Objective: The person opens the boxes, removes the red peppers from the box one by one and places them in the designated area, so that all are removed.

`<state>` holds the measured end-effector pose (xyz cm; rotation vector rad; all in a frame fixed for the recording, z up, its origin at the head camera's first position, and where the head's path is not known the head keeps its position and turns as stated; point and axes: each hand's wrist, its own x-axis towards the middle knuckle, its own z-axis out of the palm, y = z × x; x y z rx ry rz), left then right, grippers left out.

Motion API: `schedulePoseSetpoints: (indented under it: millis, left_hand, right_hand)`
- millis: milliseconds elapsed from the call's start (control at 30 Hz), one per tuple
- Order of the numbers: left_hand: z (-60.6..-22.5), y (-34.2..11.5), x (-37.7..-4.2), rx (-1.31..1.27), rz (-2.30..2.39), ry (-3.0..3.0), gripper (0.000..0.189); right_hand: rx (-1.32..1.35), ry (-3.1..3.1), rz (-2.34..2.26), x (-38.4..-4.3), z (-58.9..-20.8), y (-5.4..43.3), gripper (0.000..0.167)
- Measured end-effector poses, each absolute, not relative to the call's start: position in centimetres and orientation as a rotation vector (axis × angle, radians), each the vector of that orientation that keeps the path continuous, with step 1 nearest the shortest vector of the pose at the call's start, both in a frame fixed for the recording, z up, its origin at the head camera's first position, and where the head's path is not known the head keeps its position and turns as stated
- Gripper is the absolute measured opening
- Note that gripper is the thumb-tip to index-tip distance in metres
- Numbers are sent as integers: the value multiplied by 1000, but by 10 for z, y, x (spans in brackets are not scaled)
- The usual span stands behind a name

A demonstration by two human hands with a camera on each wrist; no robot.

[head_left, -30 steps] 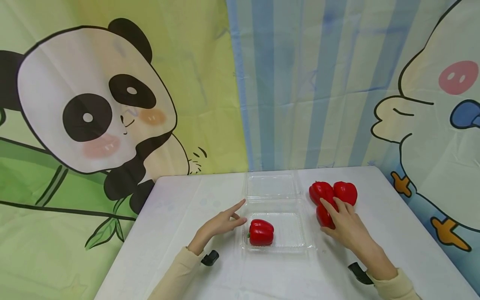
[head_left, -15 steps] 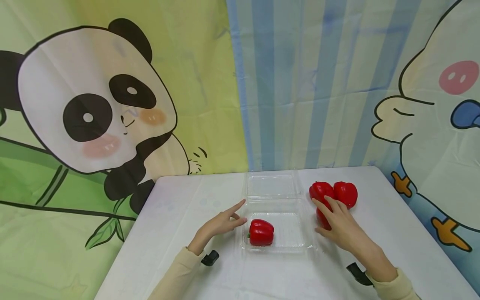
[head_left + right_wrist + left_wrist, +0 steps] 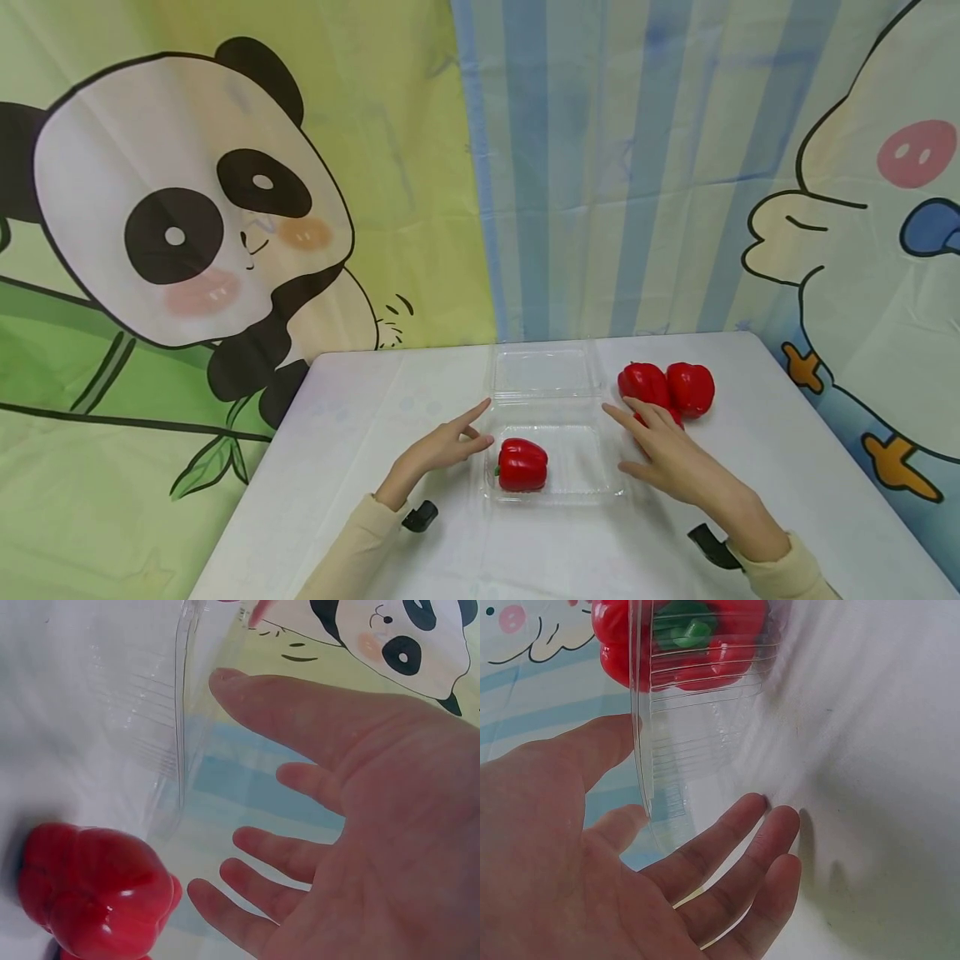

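A clear plastic clamshell box (image 3: pixel 592 498) stands on the table, its lid (image 3: pixel 545 371) folded back. One red bell pepper (image 3: pixel 522 465) lies in the left part of the box, its green stem (image 3: pixel 691 634) facing left. My left hand (image 3: pixel 441 443) is at the box's left side, thumb and a fingertip touching the rim, other fingers extended. Beside the box's right edge hovers my right hand (image 3: pixel 671 457), fingers spread, holding nothing. Beyond it sit a red bell pepper (image 3: pixel 642 383) and another (image 3: pixel 691 390); a third, partly hidden by the hand, shows in the right wrist view as a red pepper (image 3: pixel 101 889).
The white table (image 3: pixel 375 392) ends at a back edge against a printed curtain (image 3: pixel 555 183) with a panda and another cartoon figure. A black wrist strap (image 3: pixel 420 516) is on the left arm, another strap (image 3: pixel 714 547) on the right.
My right hand has come away from the front pepper of the group and moved left toward the box, fingers spreading. The left hand and the pepper in the box have stayed put.
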<state>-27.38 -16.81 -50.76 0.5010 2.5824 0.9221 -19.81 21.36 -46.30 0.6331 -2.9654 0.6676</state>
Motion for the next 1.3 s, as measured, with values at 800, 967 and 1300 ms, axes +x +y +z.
schedulePoseSetpoints:
  millis: [800,967,1300]
  left_hand:
    - [-508,-168,-273,477,930,2574,74]
    - [-507,-168,-273,493,923,2582,74]
    - [-506,-169,-272,498,931,2574,75]
  right_hand:
    - [864,-2989,692,-202,-455,198,93]
    - [892,-2995,673,-204,-453,193,93]
    - [969,-3020,650,-212,-450,184,94]
